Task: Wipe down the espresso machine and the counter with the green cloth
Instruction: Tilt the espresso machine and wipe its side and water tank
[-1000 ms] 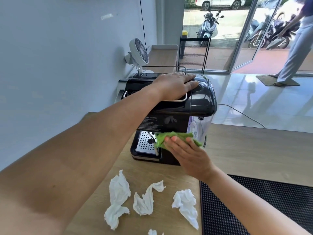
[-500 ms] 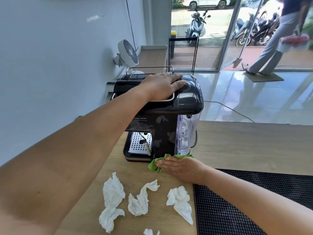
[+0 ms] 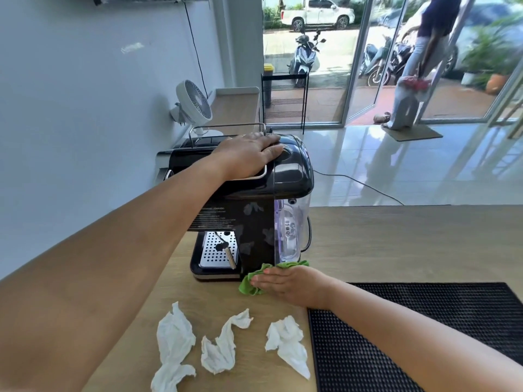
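**Pressing the green cloth to the counter at the espresso machine's foot**

The right hand point(image 3: 291, 284) lies flat, fingers straight and together, on the green cloth point(image 3: 246, 287). It holds the cloth down on the wooden counter point(image 3: 396, 244) without curling round it. The cloth is bunched, and it touches the lower front corner of the black espresso machine point(image 3: 291, 174), just below the clear water tank point(image 3: 291, 230). Green folds show past the fingertips on the left and behind the hand on the machine side.

The left hand point(image 3: 249, 155) rests palm down on the machine's top. Its fingers are stretched out and gripping nothing, and the forearm reaches in from the lower left.

Under the machine's front panel sits the perforated steel drip tray point(image 3: 210, 254), with the steam wand point(image 3: 228, 254) hanging over it.

Three crumpled white tissues lie in a row on the counter nearer the camera, apart from the cloth:
- a long one point(image 3: 175, 340) on the left
- a twisted one point(image 3: 223, 346) in the middle
- a third point(image 3: 288, 340) just beside the edge of the black rubber bar mat point(image 3: 424, 321)

A small white fan point(image 3: 195, 101) stands behind the machine by the wall. A person point(image 3: 418, 66) stands at the glass doorway.
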The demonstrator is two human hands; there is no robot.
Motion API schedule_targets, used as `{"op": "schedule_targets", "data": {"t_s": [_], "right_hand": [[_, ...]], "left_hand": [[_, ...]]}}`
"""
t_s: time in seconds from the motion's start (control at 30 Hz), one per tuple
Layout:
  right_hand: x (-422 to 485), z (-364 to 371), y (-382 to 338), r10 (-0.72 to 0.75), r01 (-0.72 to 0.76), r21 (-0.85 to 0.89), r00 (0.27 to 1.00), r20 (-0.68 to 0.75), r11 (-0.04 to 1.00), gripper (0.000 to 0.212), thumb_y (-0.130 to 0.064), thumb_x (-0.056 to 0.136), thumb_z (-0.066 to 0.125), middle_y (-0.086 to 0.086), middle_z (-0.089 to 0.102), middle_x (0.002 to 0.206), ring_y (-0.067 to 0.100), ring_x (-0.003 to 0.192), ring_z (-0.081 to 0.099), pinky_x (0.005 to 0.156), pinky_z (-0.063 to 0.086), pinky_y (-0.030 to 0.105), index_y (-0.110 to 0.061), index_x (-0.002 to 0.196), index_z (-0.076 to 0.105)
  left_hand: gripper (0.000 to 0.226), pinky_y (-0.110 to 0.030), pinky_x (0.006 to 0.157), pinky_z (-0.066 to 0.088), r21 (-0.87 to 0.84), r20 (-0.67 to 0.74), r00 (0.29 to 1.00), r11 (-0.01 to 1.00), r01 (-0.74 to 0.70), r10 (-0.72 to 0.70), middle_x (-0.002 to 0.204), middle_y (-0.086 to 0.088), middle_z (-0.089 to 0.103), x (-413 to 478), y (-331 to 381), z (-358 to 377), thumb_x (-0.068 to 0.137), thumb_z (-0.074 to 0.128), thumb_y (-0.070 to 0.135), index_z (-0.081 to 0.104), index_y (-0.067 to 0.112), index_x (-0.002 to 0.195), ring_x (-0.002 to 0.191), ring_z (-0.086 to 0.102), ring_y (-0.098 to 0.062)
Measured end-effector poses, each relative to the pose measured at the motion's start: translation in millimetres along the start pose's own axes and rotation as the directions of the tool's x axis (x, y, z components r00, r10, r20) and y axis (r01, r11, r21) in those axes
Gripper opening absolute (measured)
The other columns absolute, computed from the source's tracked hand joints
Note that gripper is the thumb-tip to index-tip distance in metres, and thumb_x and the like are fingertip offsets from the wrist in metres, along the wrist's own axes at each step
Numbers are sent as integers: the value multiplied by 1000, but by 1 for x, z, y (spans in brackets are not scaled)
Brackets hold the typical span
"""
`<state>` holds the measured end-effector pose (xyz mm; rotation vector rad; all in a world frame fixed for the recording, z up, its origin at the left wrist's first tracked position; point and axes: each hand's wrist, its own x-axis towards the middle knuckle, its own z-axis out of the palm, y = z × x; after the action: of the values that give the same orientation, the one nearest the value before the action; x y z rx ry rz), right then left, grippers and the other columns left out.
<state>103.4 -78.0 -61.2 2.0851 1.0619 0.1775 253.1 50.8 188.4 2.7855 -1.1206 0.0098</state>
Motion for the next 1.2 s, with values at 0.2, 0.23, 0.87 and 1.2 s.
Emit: {"op": "schedule_targets", "data": {"t_s": [0.2, 0.23, 0.87, 1.2], "right_hand": [[-72, 7, 4, 385, -279, 407, 900, -207, 870, 36, -11, 88, 56, -7, 59, 137, 17, 132, 50, 109, 43, 38, -22, 120, 69], [-76, 7, 0, 611, -407, 597, 770, -184, 692, 37, -5, 84, 61, -7, 64, 130, 18, 121, 58, 100, 50, 39, -23, 114, 71], [47, -70, -26, 543, 457, 484, -2, 839, -746, 71, -60, 88, 25, -20, 5, 162, 8, 150, 10, 124, 9, 41, -38, 155, 11], [-7, -64, 120, 742, 628, 512, 160, 651, -586, 45, -29, 101, 34, 3, 71, 118, 16, 113, 64, 94, 51, 29, -7, 123, 66]], "left_hand": [[57, -43, 117, 18, 9, 1, 1000, 1000, -4, 4, 159, 1, 23, -3, 5, -2, 96, 21, 62, 26, 41, 149, 147, 20, -16], [56, -43, 117, 18, 11, 0, 1000, 1000, -4, 4, 159, 1, 23, -3, 6, -2, 96, 21, 62, 26, 41, 149, 147, 19, -16], [54, -45, 116, 19, 24, 1, 1000, 1000, 16, -16, 158, 4, 26, -2, 3, 2, 95, 20, 63, 27, 47, 146, 146, 21, -18], [53, -45, 114, 22, 29, -8, 999, 998, 47, -47, 152, 3, 34, -3, 9, -4, 94, 20, 65, 30, 49, 144, 142, 26, -19]]}}
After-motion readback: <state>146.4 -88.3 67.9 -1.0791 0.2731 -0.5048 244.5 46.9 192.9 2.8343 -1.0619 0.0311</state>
